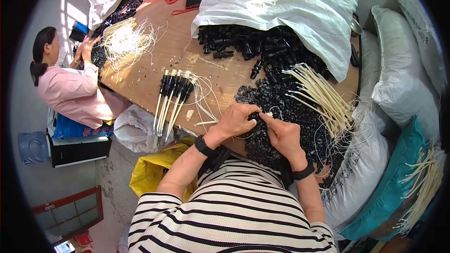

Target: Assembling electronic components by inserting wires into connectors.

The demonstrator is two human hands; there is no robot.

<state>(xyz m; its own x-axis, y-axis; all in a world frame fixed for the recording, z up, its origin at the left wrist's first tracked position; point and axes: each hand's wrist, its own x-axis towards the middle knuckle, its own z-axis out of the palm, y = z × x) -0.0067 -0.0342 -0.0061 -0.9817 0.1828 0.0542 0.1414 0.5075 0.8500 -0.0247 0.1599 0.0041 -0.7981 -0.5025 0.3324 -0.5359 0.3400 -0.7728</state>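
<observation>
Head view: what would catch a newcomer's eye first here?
Probably the big white sack at the far end of the wooden table, spilling black plastic fittings toward the person. Next, the left hand and right hand, meeting over a small black piece and a thin white cord at the near edge. To their left lies a row of finished black-tipped pieces.

Top: a black-and-white horizontally striped shirt is worn, with sleeves ending above the elbows.
Forearms: left bare below the sleeves.
Left hand (238,121): a black band is strapped at the wrist.
Right hand (284,137): a matching black band is seen at the wrist.
</observation>
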